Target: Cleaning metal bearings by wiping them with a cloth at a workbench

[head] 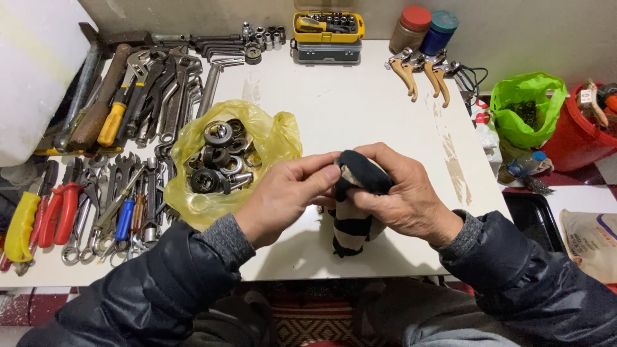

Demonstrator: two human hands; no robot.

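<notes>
My two hands meet over the near middle of a white table (360,103). A black-and-cream striped cloth (352,225) hangs between them. My right hand (405,196) wraps around its upper part. My left hand (283,196) pinches the top of the cloth with thumb and forefinger. Whatever may be wrapped inside the cloth is hidden. Just left of my hands lies an open yellow plastic bag (276,138) holding several dark round metal parts (215,157).
Wrenches and pliers (128,193) fill the table's left side, with larger wrenches and a hammer (96,96) behind. A yellow socket case (328,35), two jars (424,29) and orange-handled tools (421,71) stand at the back. A green bag (527,106) and red bucket (578,138) sit off the right edge.
</notes>
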